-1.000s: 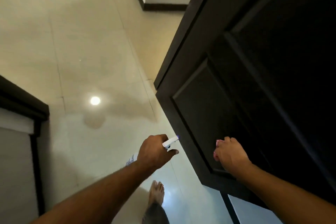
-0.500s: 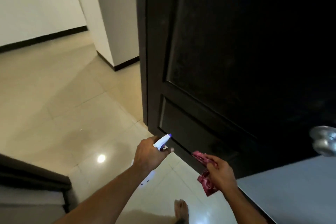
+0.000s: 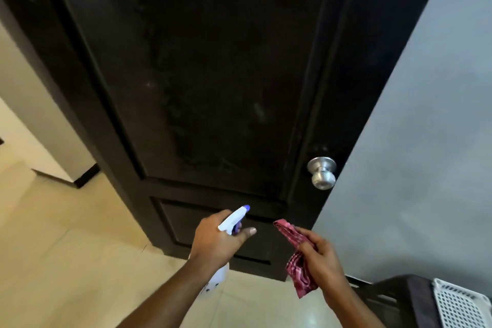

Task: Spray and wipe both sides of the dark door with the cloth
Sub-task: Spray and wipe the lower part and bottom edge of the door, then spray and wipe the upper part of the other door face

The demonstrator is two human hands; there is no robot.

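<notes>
I've got the left hand (image 3: 217,241) wrapped round the spray bottle (image 3: 234,220), nozzle aimed at the dark door (image 3: 213,74) straight ahead, while the right hand (image 3: 318,261) pinches the bunched red checked cloth (image 3: 295,255) just beside it, clear of the wood. To do this well I'd mist the big upper panel lightly and evenly, staying off the silver knob (image 3: 322,173) near the door's right edge, then follow with the cloth. The door stands ajar, matte black, showing faint smears and a pale streak mid-panel.
</notes>
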